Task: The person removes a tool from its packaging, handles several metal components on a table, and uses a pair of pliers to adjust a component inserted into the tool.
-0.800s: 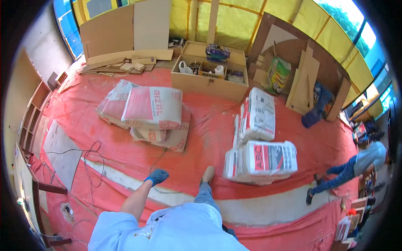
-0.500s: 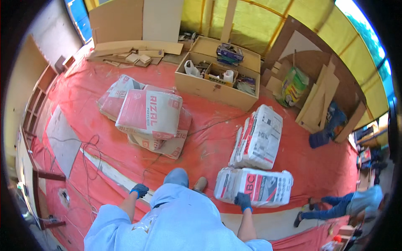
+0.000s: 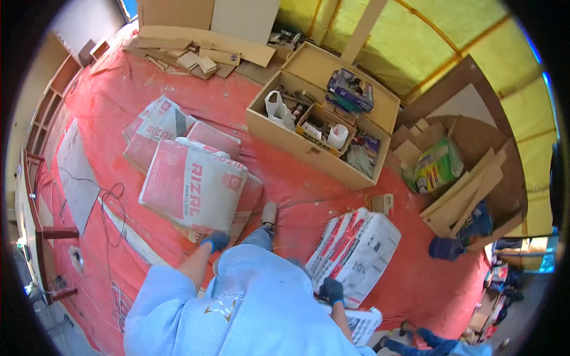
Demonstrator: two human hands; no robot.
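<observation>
Red sheet (image 3: 427, 296) underfoot, pinkish sacks (image 3: 187, 187) lay well in from its left edge, white sacks (image 3: 367, 255) nearer its right. I couldn't tell if my left grip (image 3: 216, 240) or right grip (image 3: 331, 291), one by each pile, was clenched or loose. Minding sheet creases seemed smart.

It looks like a makeshift workshop or building site: red sheeting (image 3: 415, 288) covers the floor around an open wooden chest (image 3: 300, 149), offcut boards (image 3: 205, 63) lie left of it, heavy-looking stacked sacks (image 3: 190, 181) before it, yellow sheeting (image 3: 472, 19) behind.
</observation>
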